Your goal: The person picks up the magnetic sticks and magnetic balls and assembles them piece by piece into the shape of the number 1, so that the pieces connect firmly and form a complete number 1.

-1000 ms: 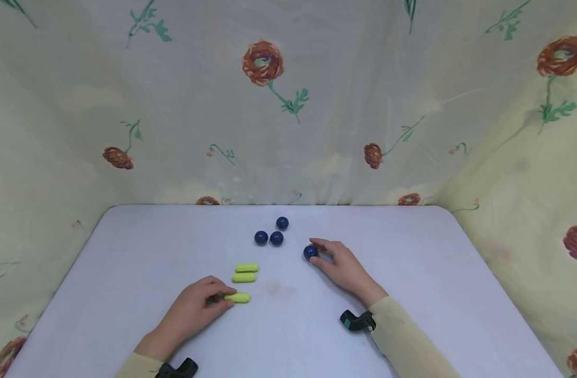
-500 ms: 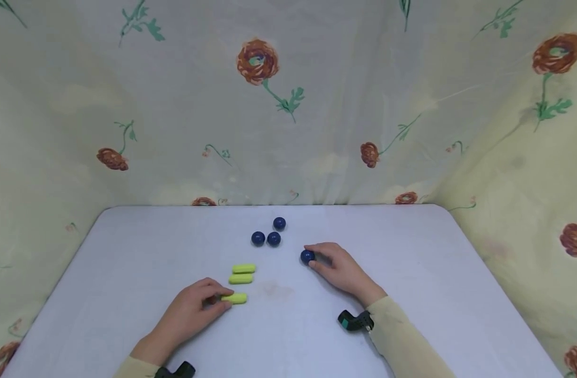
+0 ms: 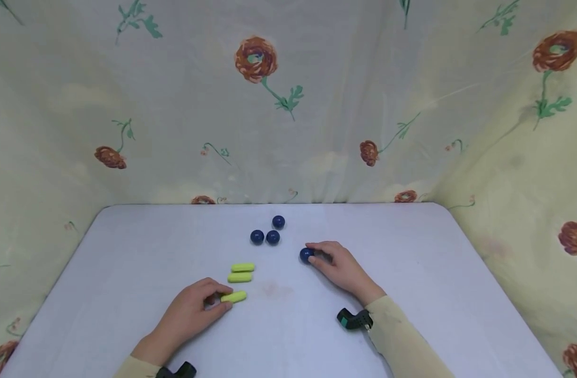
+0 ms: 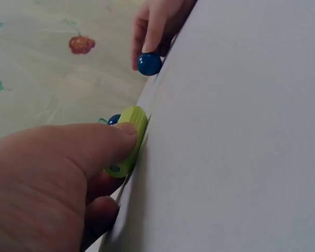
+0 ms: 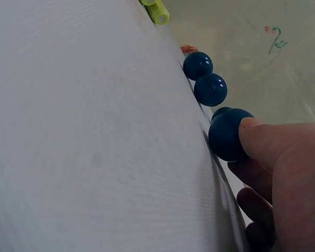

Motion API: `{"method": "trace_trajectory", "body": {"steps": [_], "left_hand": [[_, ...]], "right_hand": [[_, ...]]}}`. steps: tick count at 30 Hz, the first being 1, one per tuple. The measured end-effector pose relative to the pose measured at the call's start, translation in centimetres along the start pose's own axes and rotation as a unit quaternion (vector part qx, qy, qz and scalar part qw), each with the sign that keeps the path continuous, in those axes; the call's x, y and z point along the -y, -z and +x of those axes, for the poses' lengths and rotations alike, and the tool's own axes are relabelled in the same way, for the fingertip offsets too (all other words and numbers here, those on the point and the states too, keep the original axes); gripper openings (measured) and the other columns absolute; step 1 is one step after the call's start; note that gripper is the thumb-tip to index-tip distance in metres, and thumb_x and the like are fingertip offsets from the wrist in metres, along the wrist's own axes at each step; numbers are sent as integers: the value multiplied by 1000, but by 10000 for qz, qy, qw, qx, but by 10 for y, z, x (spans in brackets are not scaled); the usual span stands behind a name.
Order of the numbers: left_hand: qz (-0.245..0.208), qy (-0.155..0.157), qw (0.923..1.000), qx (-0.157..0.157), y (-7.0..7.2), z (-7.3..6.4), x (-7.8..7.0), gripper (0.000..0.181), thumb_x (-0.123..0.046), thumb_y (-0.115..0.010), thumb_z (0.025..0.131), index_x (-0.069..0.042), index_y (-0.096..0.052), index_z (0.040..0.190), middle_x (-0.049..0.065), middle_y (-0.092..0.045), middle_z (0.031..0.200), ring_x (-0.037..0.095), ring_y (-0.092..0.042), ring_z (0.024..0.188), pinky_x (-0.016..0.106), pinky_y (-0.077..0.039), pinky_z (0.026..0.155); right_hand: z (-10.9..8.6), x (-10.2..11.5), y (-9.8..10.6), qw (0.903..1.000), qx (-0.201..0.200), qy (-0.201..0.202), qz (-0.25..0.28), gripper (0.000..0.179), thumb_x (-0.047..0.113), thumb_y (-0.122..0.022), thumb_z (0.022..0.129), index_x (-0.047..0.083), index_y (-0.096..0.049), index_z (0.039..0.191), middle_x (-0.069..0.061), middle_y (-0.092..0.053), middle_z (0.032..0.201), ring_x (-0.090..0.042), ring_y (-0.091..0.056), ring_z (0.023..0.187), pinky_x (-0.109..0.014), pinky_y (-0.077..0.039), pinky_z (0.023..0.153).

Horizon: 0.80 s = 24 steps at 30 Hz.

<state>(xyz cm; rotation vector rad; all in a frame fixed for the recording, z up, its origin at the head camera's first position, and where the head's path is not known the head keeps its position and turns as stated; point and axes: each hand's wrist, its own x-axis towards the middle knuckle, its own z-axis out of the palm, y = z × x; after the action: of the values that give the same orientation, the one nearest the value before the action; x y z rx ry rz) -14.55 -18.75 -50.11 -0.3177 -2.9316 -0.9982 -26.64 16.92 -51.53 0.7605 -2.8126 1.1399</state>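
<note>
One stick [image 3: 236,296]: pinched by the left hand [image 3: 193,305]
One ball [image 3: 305,255]: pinched by the right hand [image 3: 339,266]
Two sticks [image 3: 240,277]: just beyond the left fingertips
Three balls [image 3: 272,238]: farther off, between the hands

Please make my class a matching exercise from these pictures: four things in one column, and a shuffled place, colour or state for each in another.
1. left hand
2. right hand
3. three unheld balls
4. right sleeve

A. toward the table's far edge
B. pinches a yellow-green stick
C. beige
D. pinches a blue ball

Pairs: 1-B, 2-D, 3-A, 4-C
</note>
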Motion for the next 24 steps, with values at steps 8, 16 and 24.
{"method": "trace_trajectory", "body": {"steps": [8,16,24], "left_hand": [[193,302,9992,-187,-6,-1,-6,23,-28,-81,82,-23,-76,104,-15,-53,83,5,-47,71,25,-43,63],[-749,-30,9945,-735,-21,-9,-16,22,-24,-84,80,-24,-76,100,-15,-55,81,5,-53,73,24,-47,67],[-1033,-404,9900,-876,-40,-4,-35,21,-22,-84,80,-24,-76,99,-17,-57,81,4,-53,73,23,-47,67]], "right_hand": [[1,-1,-2,9999,16,-82,64,37,42,-63,97,25,-66,129,7,-63,126,-17,-53,124,-44,-39,104],[0,-1,-3,9997,55,-163,149,35,40,-65,96,26,-67,128,6,-63,126,-18,-53,123,-44,-40,104],[0,2,0,9997,2,-221,93,36,41,-65,96,26,-67,128,5,-63,126,-19,-53,123,-46,-40,103]]}}
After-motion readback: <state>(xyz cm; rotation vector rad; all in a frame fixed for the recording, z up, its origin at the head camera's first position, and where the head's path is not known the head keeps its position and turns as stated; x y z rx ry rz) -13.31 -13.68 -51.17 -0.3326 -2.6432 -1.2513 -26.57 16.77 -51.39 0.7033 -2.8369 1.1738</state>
